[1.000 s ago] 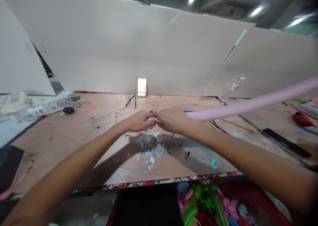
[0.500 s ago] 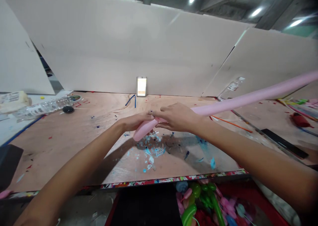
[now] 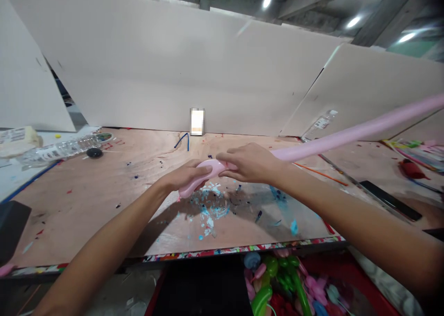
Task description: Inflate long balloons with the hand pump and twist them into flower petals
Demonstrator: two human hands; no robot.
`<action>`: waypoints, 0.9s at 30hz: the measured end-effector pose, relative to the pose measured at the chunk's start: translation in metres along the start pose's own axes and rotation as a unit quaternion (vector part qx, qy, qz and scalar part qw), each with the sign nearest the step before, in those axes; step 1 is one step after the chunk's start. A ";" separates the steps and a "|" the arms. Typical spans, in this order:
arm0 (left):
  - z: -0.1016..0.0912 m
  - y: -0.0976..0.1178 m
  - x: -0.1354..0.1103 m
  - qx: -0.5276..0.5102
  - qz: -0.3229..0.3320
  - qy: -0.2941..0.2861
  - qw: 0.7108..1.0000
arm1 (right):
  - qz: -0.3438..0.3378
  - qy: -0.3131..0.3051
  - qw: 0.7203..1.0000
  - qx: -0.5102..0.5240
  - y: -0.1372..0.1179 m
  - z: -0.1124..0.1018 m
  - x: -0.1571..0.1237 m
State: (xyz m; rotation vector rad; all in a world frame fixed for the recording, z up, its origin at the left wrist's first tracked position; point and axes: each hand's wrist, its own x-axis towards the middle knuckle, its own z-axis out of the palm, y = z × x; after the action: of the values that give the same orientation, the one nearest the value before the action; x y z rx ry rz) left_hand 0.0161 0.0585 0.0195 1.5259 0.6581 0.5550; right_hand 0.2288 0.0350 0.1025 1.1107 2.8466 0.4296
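A long pink modelling balloon (image 3: 326, 144) runs from between my hands up past the right edge of the view. My left hand (image 3: 189, 173) is closed around its short end section, thumb on top, with the rounded tip poking out below the palm. Close beside it, my right hand (image 3: 248, 163) pinches the balloon where it narrows, fingers wrapped over it. The long part emerges behind my right wrist. Both hands hover above the wooden table (image 3: 104, 205); the fingertips under the balloon are partly hidden.
A phone (image 3: 197, 121) leans on the white partition at the back. Plastic bottles (image 3: 69, 147) lie left and right. A black phone (image 3: 390, 199) and a red pump-like object (image 3: 412, 169) rest at the right. Balloon scraps (image 3: 211, 209) litter the table. Below its edge sits a bin of coloured balloons (image 3: 287, 279).
My left hand has shifted slightly left and down along the short end, and a gap has opened between the hands. My right hand still grips the narrow point. The view has turned slightly.
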 end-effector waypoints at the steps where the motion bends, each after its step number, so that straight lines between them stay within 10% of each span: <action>1: 0.002 -0.001 -0.001 0.013 0.004 0.002 1.000 | -0.002 -0.003 1.000 -0.003 -0.001 0.002 0.000; 12: 0.001 -0.007 -0.007 0.156 0.005 0.007 0.988 | 0.029 -0.022 0.998 0.049 0.004 0.018 -0.001; 17: -0.004 -0.010 -0.010 0.350 0.090 0.129 0.924 | 0.099 -0.045 0.991 0.072 0.008 0.025 -0.004; 27: 0.005 -0.017 -0.015 0.485 0.091 0.124 0.861 | 0.082 -0.090 0.990 0.074 -0.008 0.033 -0.008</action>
State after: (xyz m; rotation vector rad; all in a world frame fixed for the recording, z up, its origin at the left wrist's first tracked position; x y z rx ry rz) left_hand 0.0071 0.0446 0.0025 2.5097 1.0949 0.5983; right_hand 0.2346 0.0315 0.0684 1.3407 2.6759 0.1180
